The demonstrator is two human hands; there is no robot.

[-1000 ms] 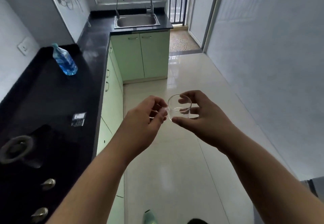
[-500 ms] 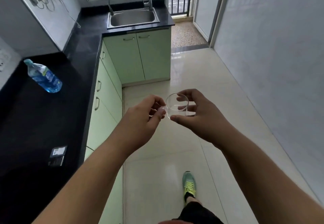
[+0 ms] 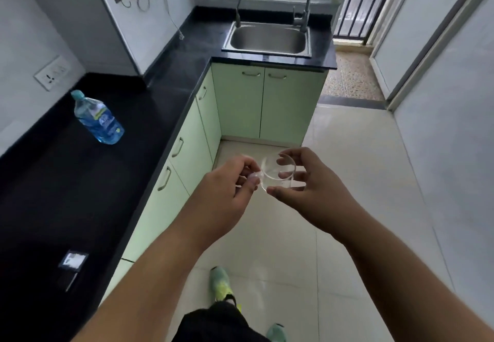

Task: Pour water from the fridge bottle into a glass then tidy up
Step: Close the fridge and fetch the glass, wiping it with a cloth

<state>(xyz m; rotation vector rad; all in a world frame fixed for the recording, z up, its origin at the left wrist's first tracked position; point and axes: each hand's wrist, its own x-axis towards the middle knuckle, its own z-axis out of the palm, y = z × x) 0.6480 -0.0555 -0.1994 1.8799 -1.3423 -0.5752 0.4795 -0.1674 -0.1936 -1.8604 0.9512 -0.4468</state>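
Clear glass mug [image 3: 278, 174] held out over the pale floor tiles, in front of the green cabinet doors [image 3: 263, 101] below the sink [image 3: 268, 39]. Right hand [image 3: 307, 184] curled around the far side and base of the mug, thumb tip under the near rim, fingers showing through the glass wall. Left hand [image 3: 235, 181] pinching what looks like the mug's handle between thumb and forefinger; the exact contact blurred and hard to tell. Looks nearly empty, though any water inside too faint to confirm.

Water bottle [image 3: 99, 119] standing capped on the black countertop [image 3: 80, 181], well to the left of the sink and well apart from the mug. A small dark packet [image 3: 73, 260] nearer on the same counter.

Likely carrying the mug toward the sink for rinsing. Risks from here: a slip from a light two-handed pinch, with hard tile directly underneath and a shoe [image 3: 222, 283] stepping below; a knock of glass against the steel basin edge or the tall faucet [image 3: 304, 2] on arrival; drips on glossy tile underfoot.
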